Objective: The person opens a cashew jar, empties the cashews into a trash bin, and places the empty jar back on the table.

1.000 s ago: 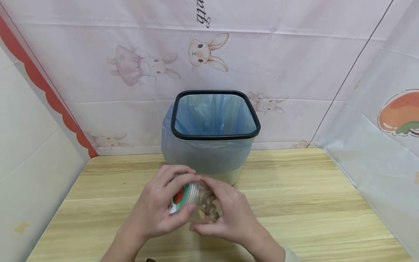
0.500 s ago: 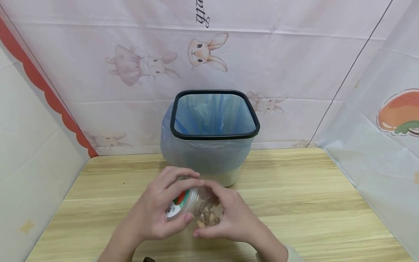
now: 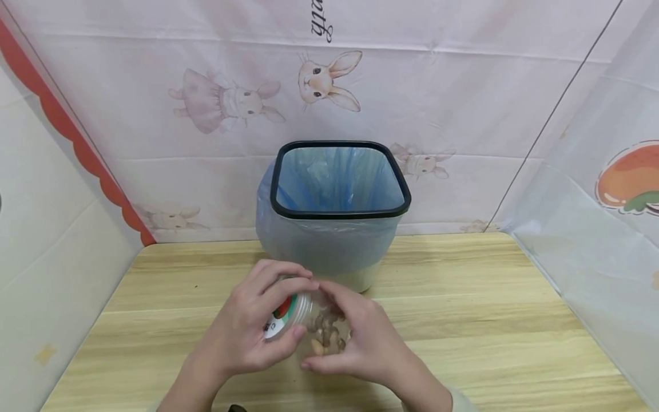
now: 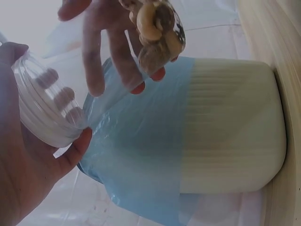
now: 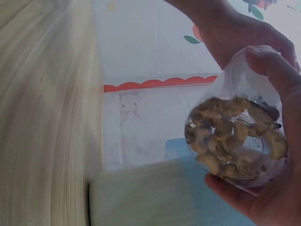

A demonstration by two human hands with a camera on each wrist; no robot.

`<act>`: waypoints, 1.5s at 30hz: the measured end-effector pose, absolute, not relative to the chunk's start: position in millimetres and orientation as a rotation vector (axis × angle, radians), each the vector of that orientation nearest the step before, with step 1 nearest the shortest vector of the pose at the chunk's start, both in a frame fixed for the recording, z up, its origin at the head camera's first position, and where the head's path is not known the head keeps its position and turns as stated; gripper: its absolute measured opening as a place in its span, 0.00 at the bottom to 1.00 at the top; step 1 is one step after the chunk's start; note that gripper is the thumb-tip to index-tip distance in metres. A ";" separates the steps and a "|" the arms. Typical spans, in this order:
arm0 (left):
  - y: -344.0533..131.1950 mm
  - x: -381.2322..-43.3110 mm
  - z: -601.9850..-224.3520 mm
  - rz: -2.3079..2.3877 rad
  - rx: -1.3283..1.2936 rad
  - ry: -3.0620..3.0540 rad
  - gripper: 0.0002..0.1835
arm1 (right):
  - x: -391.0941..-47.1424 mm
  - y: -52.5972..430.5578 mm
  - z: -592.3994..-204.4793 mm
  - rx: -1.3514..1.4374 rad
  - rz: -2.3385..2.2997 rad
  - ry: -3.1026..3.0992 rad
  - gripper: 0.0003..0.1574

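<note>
Clear jar, one, tilted; held above the wooden table, in front of a black-rimmed, blue-lined bin. Curved nuts contained. Label at the ridged end: red, green and white; dark characters too small to be read. Ridged end gripped by left hand; body held by right hand. Wall cloth lettering: black script, cut off.
</note>
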State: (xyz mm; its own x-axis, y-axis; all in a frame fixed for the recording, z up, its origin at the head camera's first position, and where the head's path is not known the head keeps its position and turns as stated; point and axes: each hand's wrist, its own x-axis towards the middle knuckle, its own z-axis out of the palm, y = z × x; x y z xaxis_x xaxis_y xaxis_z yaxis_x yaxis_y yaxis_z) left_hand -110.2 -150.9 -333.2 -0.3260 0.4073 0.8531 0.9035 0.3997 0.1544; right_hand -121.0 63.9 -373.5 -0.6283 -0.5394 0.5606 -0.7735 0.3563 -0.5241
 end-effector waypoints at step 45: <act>-149.9 -107.1 -333.8 -0.896 -1.075 -1.944 0.21 | -121.7 63.3 -373.5 1.142 1.066 -2.278 0.64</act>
State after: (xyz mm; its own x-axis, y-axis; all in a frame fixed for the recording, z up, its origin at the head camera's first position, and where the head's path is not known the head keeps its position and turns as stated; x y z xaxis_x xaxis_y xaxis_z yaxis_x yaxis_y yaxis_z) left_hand -107.1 -149.9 -333.8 -0.3851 0.3776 0.8421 0.8856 0.4079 0.2221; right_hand -121.7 63.3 -373.5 -0.5994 -0.5148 0.6129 -0.8004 0.3831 -0.4611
